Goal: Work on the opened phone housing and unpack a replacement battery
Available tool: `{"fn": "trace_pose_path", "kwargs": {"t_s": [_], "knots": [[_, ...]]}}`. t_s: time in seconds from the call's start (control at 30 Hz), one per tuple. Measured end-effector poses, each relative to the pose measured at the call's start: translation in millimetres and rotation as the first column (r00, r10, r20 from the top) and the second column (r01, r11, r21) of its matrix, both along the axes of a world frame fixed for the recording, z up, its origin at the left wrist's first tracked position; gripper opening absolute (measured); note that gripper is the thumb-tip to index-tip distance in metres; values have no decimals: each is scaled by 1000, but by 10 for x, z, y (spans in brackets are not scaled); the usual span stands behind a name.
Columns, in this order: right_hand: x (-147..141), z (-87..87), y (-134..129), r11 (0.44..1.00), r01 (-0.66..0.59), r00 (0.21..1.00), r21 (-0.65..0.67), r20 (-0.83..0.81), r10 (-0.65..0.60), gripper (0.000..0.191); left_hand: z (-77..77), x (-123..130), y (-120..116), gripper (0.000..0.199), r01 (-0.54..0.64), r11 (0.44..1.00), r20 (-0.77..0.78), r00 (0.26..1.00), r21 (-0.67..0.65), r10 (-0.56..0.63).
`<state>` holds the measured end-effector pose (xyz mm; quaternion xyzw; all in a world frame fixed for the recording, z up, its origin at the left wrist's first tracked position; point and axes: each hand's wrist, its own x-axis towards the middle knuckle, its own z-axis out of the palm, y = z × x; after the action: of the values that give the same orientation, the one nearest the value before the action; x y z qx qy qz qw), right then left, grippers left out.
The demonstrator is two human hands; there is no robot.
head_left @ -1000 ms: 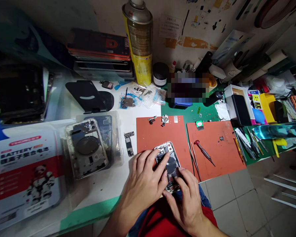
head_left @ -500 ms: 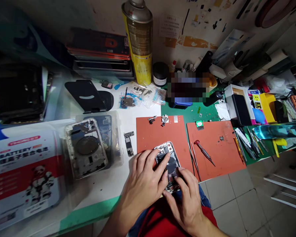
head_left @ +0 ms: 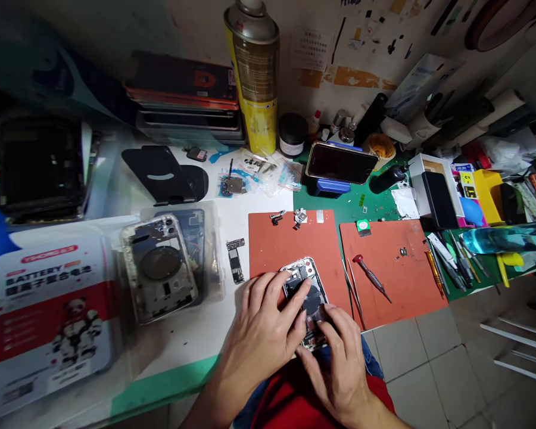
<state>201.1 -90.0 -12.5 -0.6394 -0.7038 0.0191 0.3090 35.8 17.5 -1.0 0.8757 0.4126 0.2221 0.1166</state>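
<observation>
"Bench top [head_left: 196, 339]: white at left, green at right, heavily occupied. From the left: a box marked BATTERY [head_left: 31, 333], a bare phone housing [head_left: 161, 263], a loose circuit board [head_left: 235, 262]. State of the hands?"

"Left hand [head_left: 268, 322] holds the opened phone [head_left: 313, 302] by its left side, index finger laid across the interior. Right hand [head_left: 346, 363] grips its near right part, fingers bent, thumb low."

"Position of the phone?"

"Between both hands, toward the near edge of the left orange mat [head_left: 268, 238]; whether it bears on the mat cannot be told. Farther right lie tweezers [head_left: 356, 294] and a screwdriver [head_left: 373, 279], both unheld."

"Finding on method?"

"In the inspector's judgement, the left hand should brace the frame level while the right presses lightly, nails clear of the fine parts."
</observation>
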Motion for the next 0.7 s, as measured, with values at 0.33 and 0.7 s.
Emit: {"fn": "trace_pose_path", "kwargs": {"t_s": [0.33, 0.7], "knots": [[14, -50, -19, 1000, 0, 1000, 9, 14, 0, 33, 7, 2, 1, 48, -18, 1000, -18, 1000, 3, 18], [1, -37, -13, 1000, 11, 1000, 5, 4, -11, 35, 0, 2, -11, 48, -19, 1000, -26, 999, -5, 19]]}}
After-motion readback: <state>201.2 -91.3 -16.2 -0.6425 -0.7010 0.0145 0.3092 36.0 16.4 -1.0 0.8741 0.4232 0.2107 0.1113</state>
